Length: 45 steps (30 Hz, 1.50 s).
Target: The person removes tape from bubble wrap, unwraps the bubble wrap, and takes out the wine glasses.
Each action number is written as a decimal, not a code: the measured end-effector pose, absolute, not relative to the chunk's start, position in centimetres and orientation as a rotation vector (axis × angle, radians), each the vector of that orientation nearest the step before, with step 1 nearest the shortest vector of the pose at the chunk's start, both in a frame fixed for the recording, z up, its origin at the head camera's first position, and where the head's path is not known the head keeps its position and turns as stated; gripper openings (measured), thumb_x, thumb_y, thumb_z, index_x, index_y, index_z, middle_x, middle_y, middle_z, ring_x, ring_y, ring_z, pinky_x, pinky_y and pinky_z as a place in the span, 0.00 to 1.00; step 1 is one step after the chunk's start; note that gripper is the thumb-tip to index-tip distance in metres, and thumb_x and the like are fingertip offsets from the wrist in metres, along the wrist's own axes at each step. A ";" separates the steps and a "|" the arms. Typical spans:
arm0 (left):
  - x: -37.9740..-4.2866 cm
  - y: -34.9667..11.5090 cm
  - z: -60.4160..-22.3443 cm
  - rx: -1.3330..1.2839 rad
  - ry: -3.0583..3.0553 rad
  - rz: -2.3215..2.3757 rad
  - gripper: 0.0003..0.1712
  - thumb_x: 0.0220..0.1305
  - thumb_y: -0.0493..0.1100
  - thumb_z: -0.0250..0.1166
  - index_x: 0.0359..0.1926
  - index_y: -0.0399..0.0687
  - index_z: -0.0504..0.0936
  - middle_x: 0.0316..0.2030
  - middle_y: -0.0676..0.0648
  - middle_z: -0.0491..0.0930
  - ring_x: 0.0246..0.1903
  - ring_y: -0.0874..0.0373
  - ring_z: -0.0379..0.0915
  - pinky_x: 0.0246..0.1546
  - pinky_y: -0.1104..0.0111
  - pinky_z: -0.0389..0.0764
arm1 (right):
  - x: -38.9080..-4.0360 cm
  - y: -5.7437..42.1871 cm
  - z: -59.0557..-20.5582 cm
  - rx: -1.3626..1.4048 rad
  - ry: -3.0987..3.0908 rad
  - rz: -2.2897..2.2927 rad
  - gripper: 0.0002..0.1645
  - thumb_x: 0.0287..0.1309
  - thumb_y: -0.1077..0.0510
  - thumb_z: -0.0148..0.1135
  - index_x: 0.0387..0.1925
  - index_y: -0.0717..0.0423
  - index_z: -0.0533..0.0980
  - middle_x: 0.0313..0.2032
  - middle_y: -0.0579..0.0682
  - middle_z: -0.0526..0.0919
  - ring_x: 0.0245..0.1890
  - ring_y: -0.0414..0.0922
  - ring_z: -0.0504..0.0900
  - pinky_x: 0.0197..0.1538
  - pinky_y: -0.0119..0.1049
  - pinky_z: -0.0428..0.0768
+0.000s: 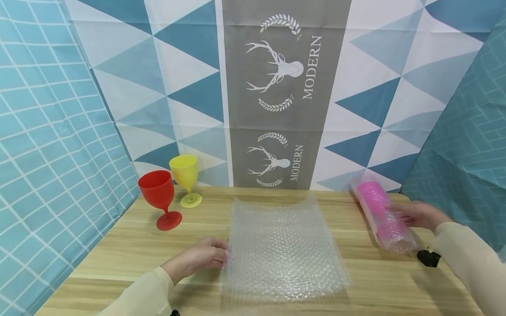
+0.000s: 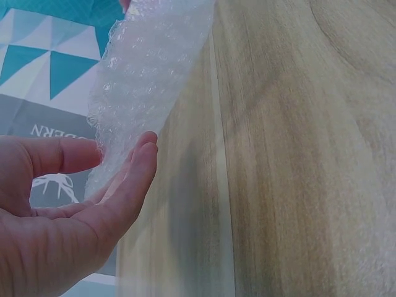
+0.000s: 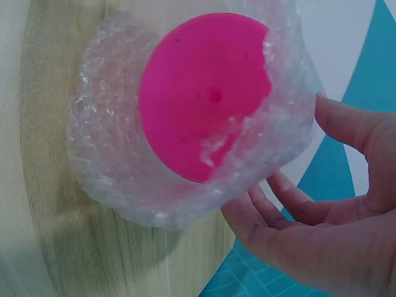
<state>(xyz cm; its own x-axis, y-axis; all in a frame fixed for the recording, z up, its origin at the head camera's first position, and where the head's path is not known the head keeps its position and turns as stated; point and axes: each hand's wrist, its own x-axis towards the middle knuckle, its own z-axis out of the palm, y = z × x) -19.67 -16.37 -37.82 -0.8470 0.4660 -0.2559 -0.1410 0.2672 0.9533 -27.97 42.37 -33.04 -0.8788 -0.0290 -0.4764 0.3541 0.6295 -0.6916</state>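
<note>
At the left edge of a clear bubble wrap sheet, my left hand holds the sheet between its thumb and fingers. In the left wrist view the sheet slants upward from this hand. On the right, my right hand grips the side of a pink goblet rolled in bubble wrap. The right wrist view shows the goblet's round pink base inside the wrap. There the thumb of the hand touches one side and the fingers another.
A red goblet and a yellow goblet stand upright at the back left of the wooden table. Patterned cloths hang behind the table and at both sides. A small black object shows by the right sleeve.
</note>
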 end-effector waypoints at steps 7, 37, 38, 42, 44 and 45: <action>-19.8 -16.2 -37.6 0.285 2.036 1.624 0.24 0.62 0.30 0.55 0.57 0.17 0.68 0.43 0.41 0.81 0.39 0.61 0.79 0.49 0.63 0.85 | -28.4 41.6 -33.0 0.291 2.414 -1.107 0.60 0.68 0.39 0.49 0.67 0.86 0.33 0.68 0.82 0.43 0.68 0.73 0.54 0.72 0.59 0.65; -19.5 -16.0 -38.1 0.275 2.046 1.625 0.22 0.61 0.30 0.56 0.55 0.19 0.71 0.42 0.42 0.83 0.39 0.61 0.80 0.48 0.63 0.85 | -27.0 38.1 -33.4 0.036 1.985 -1.498 0.45 0.72 0.39 0.42 0.70 0.69 0.42 0.45 0.44 0.78 0.46 0.41 0.81 0.55 0.36 0.83; -19.5 -15.9 -38.1 0.274 2.045 1.625 0.22 0.61 0.30 0.56 0.55 0.19 0.71 0.42 0.42 0.83 0.39 0.61 0.80 0.48 0.63 0.85 | -26.8 37.7 -33.1 0.028 1.977 -1.509 0.44 0.72 0.39 0.42 0.70 0.68 0.43 0.45 0.44 0.78 0.46 0.41 0.81 0.55 0.36 0.83; -19.5 -16.0 -38.1 0.266 2.053 1.618 0.23 0.61 0.31 0.56 0.56 0.19 0.70 0.43 0.42 0.83 0.39 0.61 0.80 0.48 0.63 0.85 | -25.7 35.9 -31.6 -0.009 1.951 -1.535 0.37 0.72 0.39 0.42 0.67 0.62 0.51 0.44 0.43 0.79 0.45 0.40 0.82 0.54 0.35 0.83; -19.5 -16.0 -38.1 0.264 2.054 1.616 0.24 0.61 0.31 0.57 0.56 0.19 0.70 0.43 0.41 0.83 0.40 0.61 0.80 0.49 0.62 0.85 | -25.1 34.9 -30.8 -0.026 1.927 -1.564 0.31 0.72 0.39 0.43 0.62 0.57 0.58 0.43 0.42 0.80 0.44 0.39 0.83 0.53 0.35 0.84; -19.5 -16.0 -38.1 0.266 2.053 1.617 0.24 0.61 0.31 0.57 0.56 0.19 0.70 0.43 0.42 0.83 0.40 0.61 0.80 0.49 0.62 0.85 | -24.8 34.4 -30.5 -0.042 1.911 -1.577 0.27 0.72 0.39 0.43 0.59 0.53 0.61 0.42 0.42 0.81 0.44 0.39 0.83 0.53 0.35 0.84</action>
<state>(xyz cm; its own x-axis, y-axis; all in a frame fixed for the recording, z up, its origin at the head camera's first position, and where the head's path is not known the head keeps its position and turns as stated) -19.50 -15.98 -38.14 -0.8513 0.4510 -0.2681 -0.1551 0.2718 0.9498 -24.85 34.38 -30.46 -0.7873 -0.4156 -0.4555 0.3686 0.2750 -0.8880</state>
